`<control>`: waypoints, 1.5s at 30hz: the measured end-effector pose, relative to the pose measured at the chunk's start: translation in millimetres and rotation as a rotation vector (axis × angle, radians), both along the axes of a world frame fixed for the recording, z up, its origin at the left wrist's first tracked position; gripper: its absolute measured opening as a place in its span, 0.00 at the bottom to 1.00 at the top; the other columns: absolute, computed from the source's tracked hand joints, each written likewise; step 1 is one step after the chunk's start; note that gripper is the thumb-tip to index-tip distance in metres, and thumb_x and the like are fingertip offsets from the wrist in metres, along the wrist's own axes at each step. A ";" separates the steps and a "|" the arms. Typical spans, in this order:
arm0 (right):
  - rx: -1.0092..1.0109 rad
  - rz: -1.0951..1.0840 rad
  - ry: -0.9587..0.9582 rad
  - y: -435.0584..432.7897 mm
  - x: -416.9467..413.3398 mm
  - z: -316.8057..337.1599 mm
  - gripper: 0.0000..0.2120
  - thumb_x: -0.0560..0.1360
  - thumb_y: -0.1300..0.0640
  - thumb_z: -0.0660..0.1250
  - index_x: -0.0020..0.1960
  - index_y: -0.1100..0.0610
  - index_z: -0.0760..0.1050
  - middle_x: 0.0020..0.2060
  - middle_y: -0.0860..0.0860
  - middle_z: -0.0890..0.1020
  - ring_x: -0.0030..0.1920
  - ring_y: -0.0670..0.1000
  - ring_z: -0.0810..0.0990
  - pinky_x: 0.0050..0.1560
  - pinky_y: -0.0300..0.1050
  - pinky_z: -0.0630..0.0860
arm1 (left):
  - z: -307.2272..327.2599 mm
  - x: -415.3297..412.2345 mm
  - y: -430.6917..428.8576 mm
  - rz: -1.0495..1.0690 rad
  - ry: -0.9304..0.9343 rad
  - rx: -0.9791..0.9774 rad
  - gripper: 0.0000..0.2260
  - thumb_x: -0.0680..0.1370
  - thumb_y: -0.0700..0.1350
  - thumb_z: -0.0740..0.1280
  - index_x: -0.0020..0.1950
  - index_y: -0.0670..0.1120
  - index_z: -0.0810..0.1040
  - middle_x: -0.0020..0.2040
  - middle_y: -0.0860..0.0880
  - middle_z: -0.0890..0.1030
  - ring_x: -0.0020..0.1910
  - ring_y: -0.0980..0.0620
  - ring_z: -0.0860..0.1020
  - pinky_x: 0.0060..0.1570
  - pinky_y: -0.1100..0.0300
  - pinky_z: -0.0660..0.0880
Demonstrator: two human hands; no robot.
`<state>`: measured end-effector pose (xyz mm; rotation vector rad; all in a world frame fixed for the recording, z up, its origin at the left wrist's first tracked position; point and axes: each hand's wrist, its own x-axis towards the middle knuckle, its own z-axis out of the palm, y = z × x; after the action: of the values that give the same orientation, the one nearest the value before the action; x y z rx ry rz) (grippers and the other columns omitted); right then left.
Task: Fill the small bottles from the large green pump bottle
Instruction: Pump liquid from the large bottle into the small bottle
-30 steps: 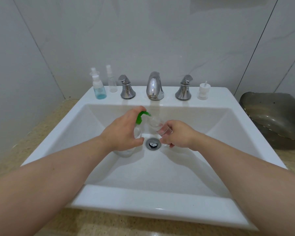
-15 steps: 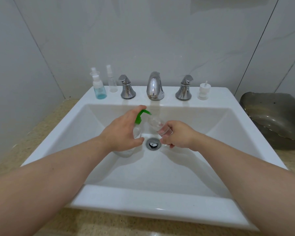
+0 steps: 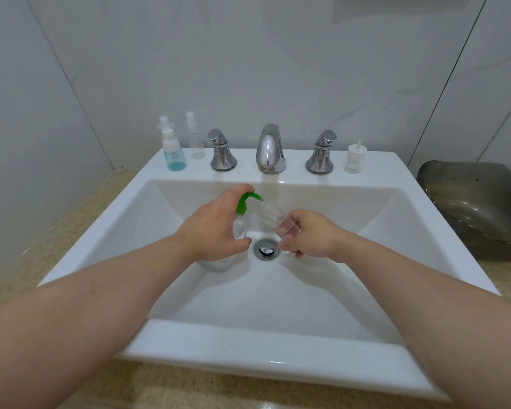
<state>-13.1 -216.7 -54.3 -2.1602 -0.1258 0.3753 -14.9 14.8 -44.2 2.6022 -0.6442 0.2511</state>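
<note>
Left grip [image 3: 216, 231]: curled round the pump bottle [image 3: 239, 228], forefinger on top of the green pump head [image 3: 245, 203]. The bottle's base sits low in the sink [image 3: 278, 293], under the palm.
Right grip [image 3: 313, 234]: pinches the small bottle [image 3: 270, 215] by its lower end, just right of the left grip and above the drain [image 3: 266, 248].
Small bottle: clear and tilted, with its mouth angled up toward the nozzle tip. Cannot tell whether they touch, and the fill level is unreadable.
Step, as judged: pumping liquid into the small bottle.
Doing it well: seat the mouth right under the nozzle tip before pressing. Use short, full strokes straight down so the pump bottle does not rock. Hold the small bottle steady, and tip it more upright as it fills.
Risk: narrow mouth and clear liquid, so a miss is easy and hard to spot. Working over the sink catches drips.
Waiting: on the ledge beyond the left grip stand a blue-filled bottle [image 3: 174, 156] and a spray bottle [image 3: 196, 143]. A white cap [image 3: 355, 159] sits beyond the right grip.
</note>
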 end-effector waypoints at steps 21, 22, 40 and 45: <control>0.010 -0.010 0.004 0.9 -1.3 1.6 0.11 0.75 0.66 0.75 0.55 0.59 0.79 0.41 0.50 0.78 0.34 0.48 0.77 0.39 0.42 0.81 | -0.9 4.4 0.3 -0.001 0.019 -0.013 0.43 0.69 0.49 0.79 0.78 0.53 0.59 0.64 0.56 0.70 0.60 0.56 0.75 0.60 0.59 0.71; 0.009 -0.010 0.004 1.0 -1.2 1.6 0.11 0.75 0.66 0.75 0.55 0.59 0.79 0.41 0.50 0.78 0.34 0.48 0.77 0.39 0.41 0.81 | -0.8 4.4 0.1 0.001 0.022 -0.015 0.42 0.69 0.49 0.79 0.78 0.53 0.59 0.65 0.55 0.71 0.60 0.55 0.75 0.61 0.58 0.72; 0.012 -0.007 0.012 1.3 -0.8 3.1 0.12 0.75 0.65 0.75 0.55 0.58 0.78 0.41 0.50 0.79 0.35 0.49 0.78 0.41 0.43 0.82 | 1.0 1.9 1.2 -0.014 0.021 0.000 0.45 0.70 0.49 0.78 0.81 0.55 0.56 0.62 0.59 0.66 0.55 0.62 0.70 0.56 0.65 0.66; 0.003 -0.004 0.005 1.9 -1.9 3.3 0.10 0.74 0.65 0.75 0.52 0.56 0.78 0.41 0.50 0.78 0.35 0.49 0.78 0.38 0.42 0.81 | 2.8 1.2 -0.7 -0.003 0.010 0.005 0.42 0.70 0.48 0.78 0.78 0.53 0.59 0.59 0.59 0.68 0.53 0.60 0.70 0.54 0.65 0.66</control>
<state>-15.1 -214.8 -51.1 -2.1559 -0.1193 0.3774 -13.8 14.2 -41.4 2.6050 -0.6466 0.2363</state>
